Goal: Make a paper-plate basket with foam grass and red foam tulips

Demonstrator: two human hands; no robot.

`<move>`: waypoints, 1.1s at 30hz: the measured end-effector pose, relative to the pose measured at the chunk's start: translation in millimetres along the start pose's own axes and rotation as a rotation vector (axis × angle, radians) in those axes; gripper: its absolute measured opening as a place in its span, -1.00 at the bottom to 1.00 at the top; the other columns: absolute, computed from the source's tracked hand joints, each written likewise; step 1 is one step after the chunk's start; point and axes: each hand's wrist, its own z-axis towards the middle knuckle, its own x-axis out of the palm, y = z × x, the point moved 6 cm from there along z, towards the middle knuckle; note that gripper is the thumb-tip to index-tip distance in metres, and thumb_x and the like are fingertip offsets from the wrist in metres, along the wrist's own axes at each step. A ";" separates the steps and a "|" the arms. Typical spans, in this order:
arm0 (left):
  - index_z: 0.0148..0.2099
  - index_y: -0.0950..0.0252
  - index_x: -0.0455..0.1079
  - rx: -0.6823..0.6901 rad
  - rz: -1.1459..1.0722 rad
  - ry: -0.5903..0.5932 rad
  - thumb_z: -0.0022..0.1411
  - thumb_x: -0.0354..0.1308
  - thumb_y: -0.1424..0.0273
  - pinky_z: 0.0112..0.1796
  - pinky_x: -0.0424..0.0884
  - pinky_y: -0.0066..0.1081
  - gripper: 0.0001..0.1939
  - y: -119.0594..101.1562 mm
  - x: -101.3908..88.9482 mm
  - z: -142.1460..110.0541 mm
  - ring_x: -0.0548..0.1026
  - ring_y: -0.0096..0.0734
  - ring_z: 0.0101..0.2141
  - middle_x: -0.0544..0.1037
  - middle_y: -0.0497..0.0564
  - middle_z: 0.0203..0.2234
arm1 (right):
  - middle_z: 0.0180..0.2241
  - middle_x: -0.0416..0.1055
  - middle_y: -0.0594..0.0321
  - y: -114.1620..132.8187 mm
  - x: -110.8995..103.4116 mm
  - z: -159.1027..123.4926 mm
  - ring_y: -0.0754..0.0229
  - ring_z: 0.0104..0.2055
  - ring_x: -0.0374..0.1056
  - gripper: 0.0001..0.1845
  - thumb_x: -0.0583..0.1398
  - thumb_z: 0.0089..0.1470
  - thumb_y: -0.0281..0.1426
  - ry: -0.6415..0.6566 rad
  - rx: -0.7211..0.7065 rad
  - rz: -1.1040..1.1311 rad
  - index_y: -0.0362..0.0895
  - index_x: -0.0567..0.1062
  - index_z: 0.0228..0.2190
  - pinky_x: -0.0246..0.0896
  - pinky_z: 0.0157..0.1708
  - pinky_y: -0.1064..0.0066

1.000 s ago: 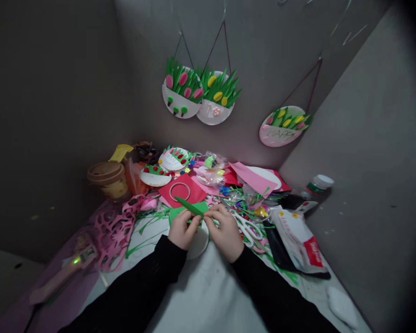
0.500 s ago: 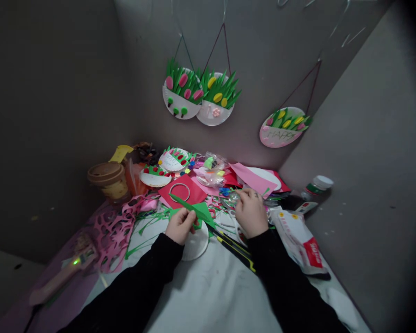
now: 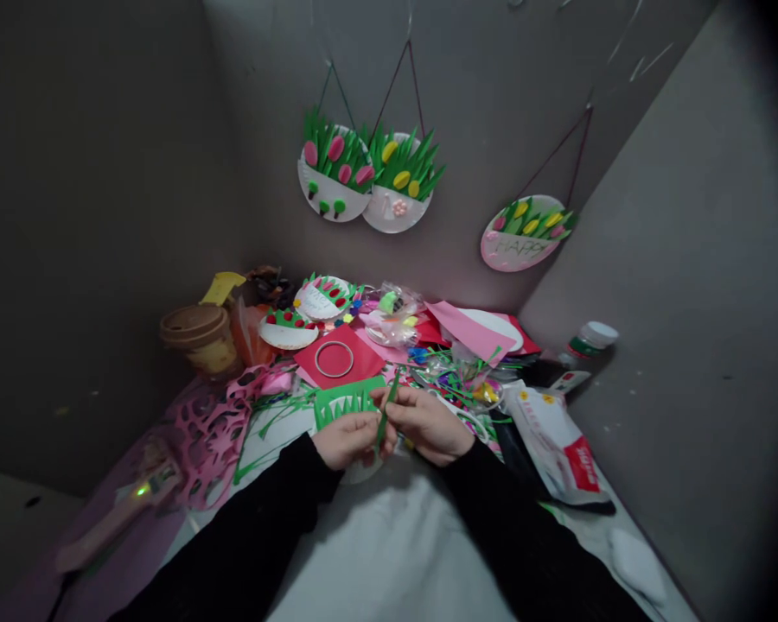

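Note:
My left hand [image 3: 347, 437] and my right hand [image 3: 428, 423] meet over the near middle of the table. Both pinch a narrow green paper strip [image 3: 385, 409] that stands almost upright between them. Just behind my left hand lies a green paper piece cut into grass-like points [image 3: 345, 403]. A white paper plate [image 3: 356, 471] is mostly hidden under my hands. Both sleeves are black.
A red sheet with a metal ring [image 3: 334, 358] lies behind. Pink cut-out foam [image 3: 211, 432] and a glue gun with a green light [image 3: 120, 510] sit at left, a tan cup [image 3: 194, 333] beyond. A white packet [image 3: 554, 445] and glue bottle [image 3: 587, 341] are at right. Decorated plates [image 3: 363, 173] hang on the wall.
My right hand came back from the scrap pile at the right to meet my left hand. The green strip turned from slanting to nearly upright, now pinched by both hands.

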 end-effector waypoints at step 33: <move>-0.01 0.37 0.30 -0.067 0.184 -0.246 -0.19 0.31 0.12 -0.53 0.29 -0.50 -0.29 11.8 -34.3 7.7 0.53 -0.33 -0.41 0.57 0.14 -0.34 | -0.54 0.35 0.35 44.7 -44.7 -7.9 0.27 -0.45 0.24 -0.89 0.29 -0.22 -0.39 -0.373 -0.367 -0.258 -0.13 0.46 -0.54 0.12 -0.38 0.42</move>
